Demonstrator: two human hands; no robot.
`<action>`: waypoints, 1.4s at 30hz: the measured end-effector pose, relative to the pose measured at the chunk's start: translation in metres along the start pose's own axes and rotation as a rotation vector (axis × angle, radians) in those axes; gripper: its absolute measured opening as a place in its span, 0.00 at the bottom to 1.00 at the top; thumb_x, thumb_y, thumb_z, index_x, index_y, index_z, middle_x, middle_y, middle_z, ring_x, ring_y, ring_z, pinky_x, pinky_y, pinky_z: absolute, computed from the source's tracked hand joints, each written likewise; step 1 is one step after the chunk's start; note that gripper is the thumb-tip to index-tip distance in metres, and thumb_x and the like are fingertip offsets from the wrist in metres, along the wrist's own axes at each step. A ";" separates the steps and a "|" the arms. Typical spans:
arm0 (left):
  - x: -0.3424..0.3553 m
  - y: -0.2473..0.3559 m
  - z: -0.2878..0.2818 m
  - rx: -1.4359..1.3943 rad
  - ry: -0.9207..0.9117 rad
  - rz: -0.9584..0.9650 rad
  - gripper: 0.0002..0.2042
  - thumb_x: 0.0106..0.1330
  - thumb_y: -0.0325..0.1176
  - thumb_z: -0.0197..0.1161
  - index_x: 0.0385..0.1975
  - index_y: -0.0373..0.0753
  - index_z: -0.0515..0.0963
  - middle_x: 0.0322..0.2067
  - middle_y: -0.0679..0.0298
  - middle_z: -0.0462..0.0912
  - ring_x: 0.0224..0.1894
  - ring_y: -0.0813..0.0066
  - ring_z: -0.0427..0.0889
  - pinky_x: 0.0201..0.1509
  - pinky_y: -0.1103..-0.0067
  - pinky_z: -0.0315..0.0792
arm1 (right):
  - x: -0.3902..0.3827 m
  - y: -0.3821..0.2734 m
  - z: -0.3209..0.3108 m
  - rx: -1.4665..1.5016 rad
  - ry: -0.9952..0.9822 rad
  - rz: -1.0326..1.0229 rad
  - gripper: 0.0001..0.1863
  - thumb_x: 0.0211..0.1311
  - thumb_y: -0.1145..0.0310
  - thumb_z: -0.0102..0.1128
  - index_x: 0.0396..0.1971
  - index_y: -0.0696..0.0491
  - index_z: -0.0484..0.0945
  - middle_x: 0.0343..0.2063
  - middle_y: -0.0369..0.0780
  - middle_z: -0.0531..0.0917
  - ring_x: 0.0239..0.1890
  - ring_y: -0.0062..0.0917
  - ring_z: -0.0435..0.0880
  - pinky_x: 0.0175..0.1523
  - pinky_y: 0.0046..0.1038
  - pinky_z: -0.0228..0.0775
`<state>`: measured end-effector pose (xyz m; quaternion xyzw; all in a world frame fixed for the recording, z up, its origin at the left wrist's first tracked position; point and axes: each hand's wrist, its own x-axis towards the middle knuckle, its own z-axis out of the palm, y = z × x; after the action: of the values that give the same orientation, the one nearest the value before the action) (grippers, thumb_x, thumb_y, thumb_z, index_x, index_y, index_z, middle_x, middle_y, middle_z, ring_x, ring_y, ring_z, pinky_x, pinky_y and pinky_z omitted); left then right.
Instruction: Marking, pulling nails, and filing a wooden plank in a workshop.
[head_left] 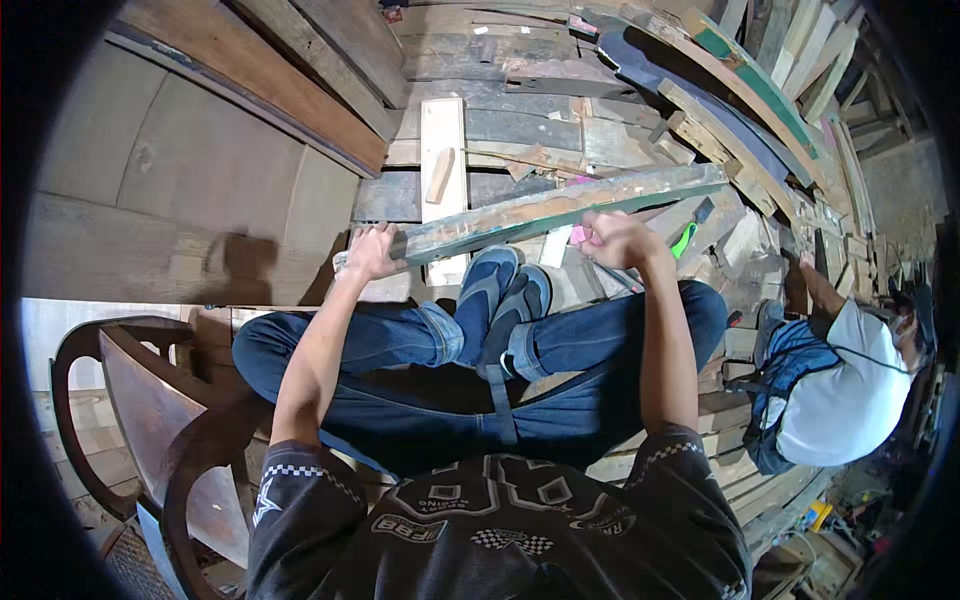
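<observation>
A long, worn wooden beam (560, 210) with flaked paint and a greenish near side lies slantwise before my feet, its right end farther away. My left hand (373, 250) is closed over its left end, fingers on the top face. Just at the near side of the beam, right of its middle, my right hand (622, 240) is curled shut around a small pink piece (580, 235). What that piece is, and how far it reaches inside the fist, cannot be made out. To the right lies a tool with a bright green handle (685, 240).
Beyond the beam lies a pale board (443, 125) with a small wood block (438, 177) on it. Curved planks (720, 75) are piled at far right. A co-worker in a white shirt (845, 390) crouches on the right. A dark wooden chair (160, 400) stands at left.
</observation>
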<state>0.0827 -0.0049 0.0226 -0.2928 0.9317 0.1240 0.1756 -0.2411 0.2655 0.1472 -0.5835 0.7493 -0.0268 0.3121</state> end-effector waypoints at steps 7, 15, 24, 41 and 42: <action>0.006 -0.013 0.009 -0.122 0.058 -0.027 0.33 0.43 0.46 0.73 0.51 0.40 0.71 0.51 0.53 0.74 0.56 0.50 0.71 0.62 0.59 0.62 | -0.004 -0.031 0.001 -0.030 0.057 -0.033 0.23 0.56 0.56 0.56 0.43 0.59 0.74 0.38 0.51 0.80 0.45 0.44 0.79 0.51 0.40 0.72; 0.008 0.004 0.002 -0.231 -0.047 -0.042 0.38 0.40 0.45 0.76 0.51 0.33 0.68 0.52 0.45 0.71 0.56 0.48 0.72 0.58 0.63 0.69 | -0.005 -0.033 -0.006 -0.005 0.023 0.039 0.22 0.54 0.60 0.57 0.42 0.62 0.75 0.40 0.53 0.80 0.46 0.45 0.80 0.51 0.40 0.72; 0.007 0.005 0.015 -0.085 0.069 -0.047 0.38 0.39 0.42 0.77 0.50 0.35 0.64 0.52 0.49 0.69 0.49 0.45 0.76 0.50 0.58 0.74 | -0.013 -0.027 -0.006 0.053 0.063 0.044 0.19 0.56 0.58 0.56 0.38 0.60 0.75 0.36 0.52 0.81 0.46 0.46 0.77 0.51 0.42 0.69; 0.010 -0.006 0.025 -0.098 -0.005 0.077 0.36 0.40 0.45 0.76 0.48 0.28 0.73 0.47 0.43 0.70 0.53 0.45 0.70 0.59 0.63 0.66 | -0.237 0.016 -0.014 0.262 1.315 0.413 0.05 0.60 0.73 0.57 0.29 0.59 0.73 0.19 0.41 0.77 0.20 0.25 0.73 0.30 0.23 0.67; -0.001 -0.012 0.027 -0.114 0.062 0.058 0.37 0.41 0.45 0.75 0.49 0.27 0.72 0.48 0.42 0.70 0.54 0.45 0.69 0.60 0.63 0.66 | -0.249 0.019 0.010 0.255 1.161 0.594 0.07 0.59 0.70 0.58 0.28 0.59 0.73 0.20 0.44 0.78 0.21 0.32 0.76 0.31 0.28 0.69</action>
<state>0.0973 -0.0055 -0.0029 -0.2790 0.9362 0.1726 0.1259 -0.2218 0.4968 0.2400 -0.2013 0.9157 -0.3382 -0.0816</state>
